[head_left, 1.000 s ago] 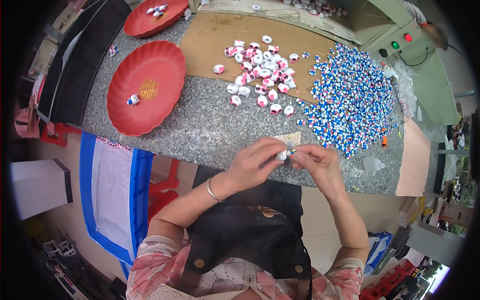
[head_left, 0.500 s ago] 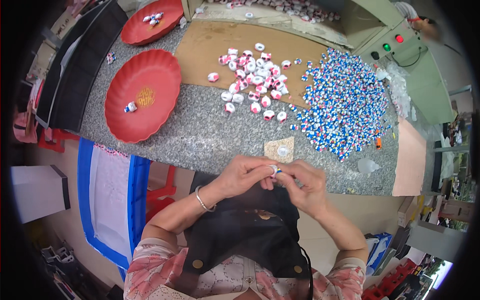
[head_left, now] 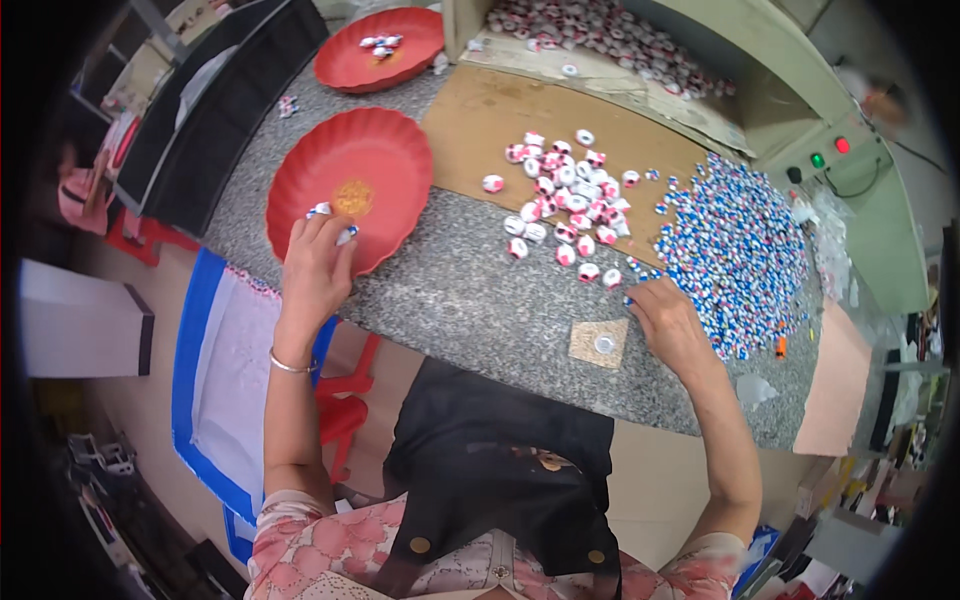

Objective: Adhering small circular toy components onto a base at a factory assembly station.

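Left hand (head_left: 315, 268) stretched out over the near rim of the red plate (head_left: 340, 185), fingers curled narrowly around a small white-and-blue piece (head_left: 345, 235), with a second like piece (head_left: 318, 210) lying on the plate just beyond the fingertips; probably held low there for setting the piece down with its mate. Right hand (head_left: 672, 325) resting palm down on the bench (head_left: 470, 300), far right of the red plate, fingertips at the edge of the blue-and-white heap (head_left: 735, 250), loosely bent as if picking; impossible to tell whether anything is pinched underneath. Just beside that hand, on the side toward the red plate, a small cork square (head_left: 599, 343) with a white ring (head_left: 604, 344) seated on it, likely kept close as a work pad. Between plate and heap, a scatter of pink-and-white caps (head_left: 565, 205), partly on a brown cardboard sheet (head_left: 520, 140).

Bench top of speckled grey stone. Beyond the red plate, a second red plate (head_left: 380, 50) with a few pieces. Left of the red plate, black trays (head_left: 200, 120); below it, off the bench edge, a blue-and-white sack (head_left: 225, 370). Far right of it, a green machine housing (head_left: 850, 190) with red and green lamps.
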Tool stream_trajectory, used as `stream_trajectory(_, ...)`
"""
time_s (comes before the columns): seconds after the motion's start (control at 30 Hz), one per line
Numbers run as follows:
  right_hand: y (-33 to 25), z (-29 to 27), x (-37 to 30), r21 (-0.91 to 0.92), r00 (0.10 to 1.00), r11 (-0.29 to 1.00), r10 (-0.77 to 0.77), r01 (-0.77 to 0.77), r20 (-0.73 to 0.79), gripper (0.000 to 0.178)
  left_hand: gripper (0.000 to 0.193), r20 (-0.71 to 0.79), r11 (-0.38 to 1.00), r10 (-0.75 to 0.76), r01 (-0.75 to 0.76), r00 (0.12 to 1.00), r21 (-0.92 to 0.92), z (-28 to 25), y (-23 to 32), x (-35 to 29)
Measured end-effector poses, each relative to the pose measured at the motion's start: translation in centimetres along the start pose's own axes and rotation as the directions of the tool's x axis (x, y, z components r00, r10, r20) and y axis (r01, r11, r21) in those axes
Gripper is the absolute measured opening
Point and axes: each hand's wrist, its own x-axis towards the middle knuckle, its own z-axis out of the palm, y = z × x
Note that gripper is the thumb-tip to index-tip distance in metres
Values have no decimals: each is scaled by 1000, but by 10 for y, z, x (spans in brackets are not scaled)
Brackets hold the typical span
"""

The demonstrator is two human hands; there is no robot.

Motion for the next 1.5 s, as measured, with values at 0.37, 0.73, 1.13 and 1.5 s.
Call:
stream_trajectory(0.37,-37,-22,-17,270,953,922,299,-278,-40,22,28,117,908,117,-58,986,-415,81,115,18)
stream_trajectory(0.73,-56,-8,-58,37,914,916,402,-400,-62,11,32,400,626,115,246,909,-740,83,128,-7)
stream_trajectory(1.13,-74,-9,-9,-124,992,992,19,-3,128,12,34,545,-15,195,558,815,-830,55,132,-44)
stream_trajectory(1.5,-77,-10,-20,18,993,992,122,-122,-2,11,33,463,253,135,422,876,-871,81,161,-46)
